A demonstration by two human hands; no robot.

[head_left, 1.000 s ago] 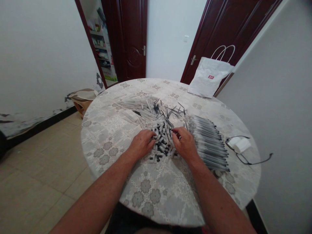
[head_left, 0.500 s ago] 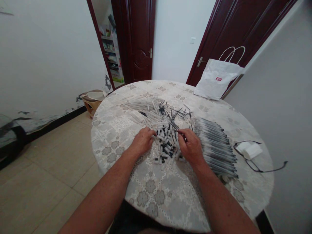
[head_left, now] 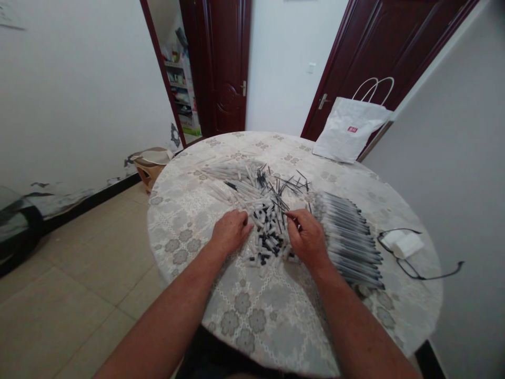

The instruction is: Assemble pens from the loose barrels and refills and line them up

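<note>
My left hand point(head_left: 232, 230) rests at the left edge of a heap of small white and black pen caps point(head_left: 270, 237). Its fingers are curled together, and whatever they hold is hidden. On the heap's other side, my right hand point(head_left: 308, 236) is closed in a pinch; a thin dark pen part shows at its fingertips, mostly covered by the hand. Beyond the caps lie scattered thin dark pen refills point(head_left: 280, 195) and clear pen barrels point(head_left: 224, 171). A neat row of pens point(head_left: 353, 239) lies right of my right hand.
A round table with a patterned lace tablecloth point(head_left: 244, 310) bears everything. Dark-framed glasses point(head_left: 410, 268) and folded white tissue point(head_left: 406, 242) lie at the right. A white paper bag point(head_left: 351, 129) stands at the back right edge. A brown stool point(head_left: 150, 166) stands beyond the left edge.
My left hand has drawn back slightly to the left and down from the caps, its fingers curling in. The right hand keeps its pinch almost in place.
</note>
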